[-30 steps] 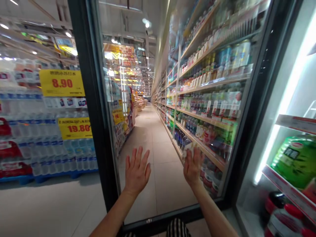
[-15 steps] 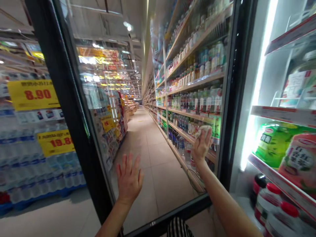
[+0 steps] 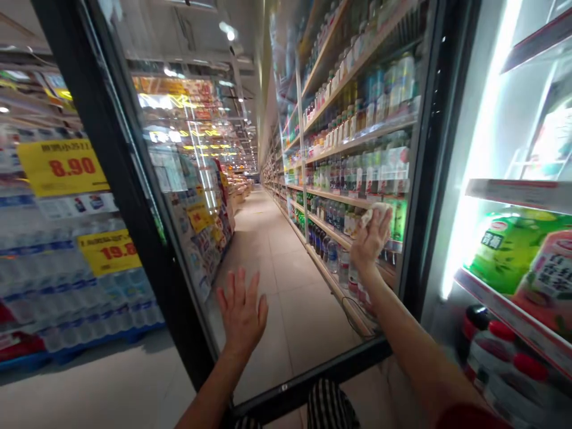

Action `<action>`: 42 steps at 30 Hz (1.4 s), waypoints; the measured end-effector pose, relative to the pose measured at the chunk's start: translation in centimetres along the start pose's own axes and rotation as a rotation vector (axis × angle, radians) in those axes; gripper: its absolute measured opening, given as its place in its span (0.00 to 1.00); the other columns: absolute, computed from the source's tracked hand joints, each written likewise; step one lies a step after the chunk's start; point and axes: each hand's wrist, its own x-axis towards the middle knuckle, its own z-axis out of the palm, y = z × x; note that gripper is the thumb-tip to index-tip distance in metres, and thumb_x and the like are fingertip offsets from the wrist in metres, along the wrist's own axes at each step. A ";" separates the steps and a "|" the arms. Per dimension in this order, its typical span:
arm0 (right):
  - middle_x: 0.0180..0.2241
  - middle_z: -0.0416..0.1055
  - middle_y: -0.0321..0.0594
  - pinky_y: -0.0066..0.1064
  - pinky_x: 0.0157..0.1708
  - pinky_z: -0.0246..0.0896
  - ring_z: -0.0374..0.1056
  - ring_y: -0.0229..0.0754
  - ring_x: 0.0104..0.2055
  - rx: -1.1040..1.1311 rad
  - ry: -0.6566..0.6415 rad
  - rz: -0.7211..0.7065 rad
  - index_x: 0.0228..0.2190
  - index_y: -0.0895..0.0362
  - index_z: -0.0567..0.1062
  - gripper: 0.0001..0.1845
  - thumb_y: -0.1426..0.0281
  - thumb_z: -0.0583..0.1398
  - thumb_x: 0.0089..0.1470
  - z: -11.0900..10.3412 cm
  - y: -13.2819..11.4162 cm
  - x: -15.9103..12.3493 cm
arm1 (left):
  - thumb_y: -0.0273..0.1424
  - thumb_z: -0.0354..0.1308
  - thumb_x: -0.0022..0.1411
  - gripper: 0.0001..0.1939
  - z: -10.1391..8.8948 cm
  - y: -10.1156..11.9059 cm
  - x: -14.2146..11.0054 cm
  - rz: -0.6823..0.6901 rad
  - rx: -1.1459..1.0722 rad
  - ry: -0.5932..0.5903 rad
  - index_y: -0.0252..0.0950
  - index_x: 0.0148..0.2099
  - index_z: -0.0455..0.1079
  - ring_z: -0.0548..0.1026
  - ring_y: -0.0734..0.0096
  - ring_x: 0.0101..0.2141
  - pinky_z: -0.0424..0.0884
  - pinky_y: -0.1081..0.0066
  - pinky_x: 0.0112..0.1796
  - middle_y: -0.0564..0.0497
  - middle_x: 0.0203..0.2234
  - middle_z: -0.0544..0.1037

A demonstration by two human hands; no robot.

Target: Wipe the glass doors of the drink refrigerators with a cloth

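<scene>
A swung-open glass fridge door [image 3: 268,149] in a black frame fills the middle of the view. My left hand [image 3: 241,310] lies flat on the lower pane, fingers spread. Higher up, near the door's right edge, my right hand [image 3: 370,238] presses a crumpled white cloth [image 3: 373,210] against the glass, fingers curled over it. Through the pane a long shop aisle and drink shelves show.
The lit fridge interior [image 3: 513,250] stands to the right, with green and red packs on a shelf and red-capped bottles [image 3: 496,351] below. Stacked water packs with yellow price signs [image 3: 60,167] line the left. Tiled floor [image 3: 89,381] runs beneath.
My right hand with the cloth has moved up and to the right across the glass. My left hand has stayed low on the pane. The view has shifted left.
</scene>
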 end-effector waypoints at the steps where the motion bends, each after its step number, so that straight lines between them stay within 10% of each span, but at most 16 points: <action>1: 0.63 0.40 0.49 0.56 0.56 0.42 0.39 0.52 0.64 0.002 -0.006 0.003 0.59 0.54 0.51 0.28 0.70 0.46 0.56 0.1 -0.5 0.0 | 0.27 0.54 0.55 0.38 -0.1 0.1 0.1 -0.004 0.002 0.005 0.42 0.64 0.41 0.43 0.56 0.62 0.44 0.48 0.57 0.45 0.62 0.45; 7: 0.62 0.45 0.40 0.50 0.60 0.38 0.41 0.48 0.64 0.125 -0.247 -0.574 0.59 0.47 0.50 0.32 0.72 0.51 0.53 -0.9 -4.7 -3.9 | 0.26 0.53 0.56 0.36 -0.4 0.0 0.1 0.003 0.013 -0.006 0.42 0.64 0.42 0.43 0.57 0.62 0.45 0.49 0.57 0.45 0.62 0.45; 14: 0.62 0.43 0.52 0.58 0.56 0.41 0.41 0.53 0.64 0.027 0.096 0.136 0.58 0.56 0.53 0.28 0.70 0.46 0.56 0.9 2.2 4.0 | 0.25 0.52 0.56 0.35 -0.7 0.1 -0.2 0.007 0.020 -0.031 0.41 0.64 0.43 0.44 0.55 0.61 0.47 0.49 0.57 0.44 0.62 0.46; 22: 0.60 0.53 0.36 0.44 0.60 0.41 0.46 0.43 0.63 0.153 -0.191 -0.627 0.54 0.44 0.60 0.27 0.73 0.52 0.53 0.1 -5.2 0.1 | 0.25 0.52 0.57 0.34 -0.6 0.2 0.0 0.007 0.048 -0.016 0.41 0.63 0.44 0.44 0.57 0.62 0.46 0.51 0.57 0.44 0.62 0.46; 29: 0.63 0.43 0.46 0.53 0.58 0.41 0.40 0.50 0.64 0.102 0.067 -0.107 0.58 0.51 0.53 0.28 0.73 0.47 0.56 1.1 -4.3 3.5 | 0.25 0.52 0.56 0.33 -1.0 0.2 -0.4 0.018 -0.001 -0.029 0.39 0.63 0.47 0.43 0.56 0.62 0.46 0.48 0.57 0.42 0.62 0.47; 36: 0.58 0.57 0.43 0.49 0.60 0.39 0.41 0.44 0.64 0.398 -0.295 -0.673 0.60 0.52 0.44 0.35 0.75 0.49 0.52 -0.7 -11.9 -3.2 | 0.23 0.45 0.60 0.28 -2.0 2.9 5.5 0.090 -0.441 0.114 0.36 0.62 0.45 0.56 0.67 0.58 0.55 0.56 0.56 0.41 0.58 0.58; 42: 0.60 0.51 0.50 0.55 0.58 0.37 0.44 0.51 0.63 0.468 -0.299 -0.606 0.60 0.58 0.41 0.37 0.67 0.48 0.52 -1.1 -7.0 -2.7 | 0.34 0.46 0.61 0.26 -0.5 4.7 10.3 0.228 -0.209 -0.022 0.33 0.61 0.49 0.49 0.62 0.61 0.49 0.54 0.57 0.40 0.59 0.56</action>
